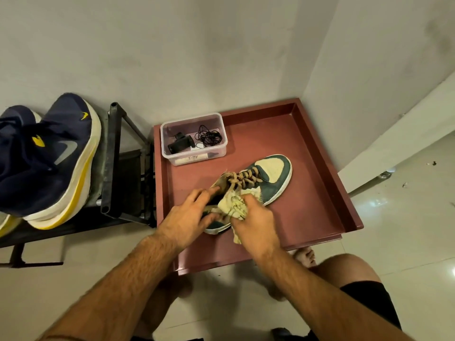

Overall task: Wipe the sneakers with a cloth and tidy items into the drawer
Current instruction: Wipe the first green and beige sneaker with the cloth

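We have the green-and-cream sneaker [256, 190] lying inside the open reddish-brown drawer [307, 168], toe pointing away from us toward the far right, heel near our hands. Our left hand [189, 217] grips the heel and collar end, fingers curled over the opening and reaching toward the tongue. Our right hand [256, 222] is closed around a bunched pale-yellow cloth [235, 205], pressing it against the shoe's side just below the laces [242, 177].

We judge the sneaker light but fairly stiff in the sole, while the upper looks like suede or canvas that will give under pressure, so it wants bracing from inside or at the heel, as the left hand does now. The rubber sole edge should offer the firmest hold if we need to turn it. The laces are loose and rope-like and could snag the cloth. The cloth itself is soft and limp; bunching it in the fist seems the only way to press with it, and a tail hangs free below our palm.

At the drawer's far left corner sits a clear plastic box [194, 139] holding a small black device and a tangled black cord, well apart from the shoe. A pair of navy running shoes [49, 163] rests on a black metal rack [115, 163] to our left, beside the drawer
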